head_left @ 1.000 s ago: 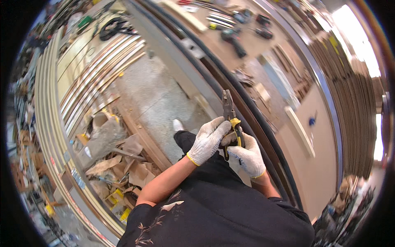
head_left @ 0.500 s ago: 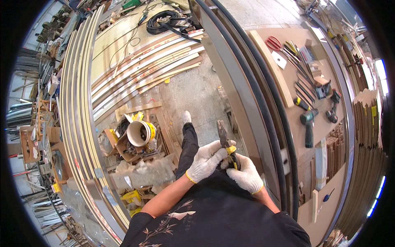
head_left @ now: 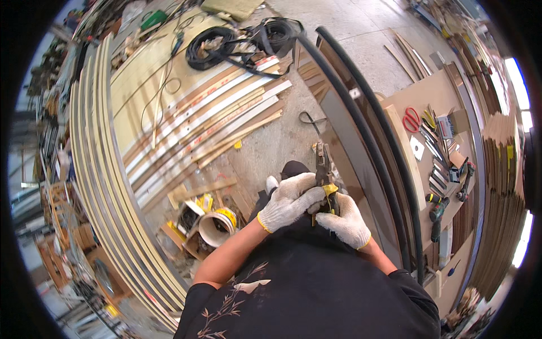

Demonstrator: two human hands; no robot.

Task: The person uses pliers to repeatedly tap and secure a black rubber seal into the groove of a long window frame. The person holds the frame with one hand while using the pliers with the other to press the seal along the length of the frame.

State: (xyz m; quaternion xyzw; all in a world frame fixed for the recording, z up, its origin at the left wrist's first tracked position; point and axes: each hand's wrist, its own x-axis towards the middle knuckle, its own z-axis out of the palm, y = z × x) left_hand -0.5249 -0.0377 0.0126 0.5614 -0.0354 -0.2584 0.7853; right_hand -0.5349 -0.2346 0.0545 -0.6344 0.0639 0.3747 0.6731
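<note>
A pair of pliers (head_left: 324,164) with metal jaws and yellow-and-black handles is held upright in front of my body, jaws pointing away from me. My right hand (head_left: 346,222), in a white knitted glove, is closed round the handles. From the left, my gloved left hand (head_left: 291,203) has its fingers closed against the pliers near the pivot; its fingertips are partly hidden. To the right of the pliers stand long brown panels with black padded edges (head_left: 361,130).
Below left are a white bucket (head_left: 217,228) and boxes of scrap. Long strips (head_left: 96,169) run along the left, with black strap coils (head_left: 212,48) beyond. At right, a brown board (head_left: 403,101) carries red-handled scissors (head_left: 411,120), a drill (head_left: 438,212) and hand tools.
My view has shifted forward, so the bucket sits lower and the panels' far ends show. Both hands, still on the pliers, have moved slightly right in the picture.
</note>
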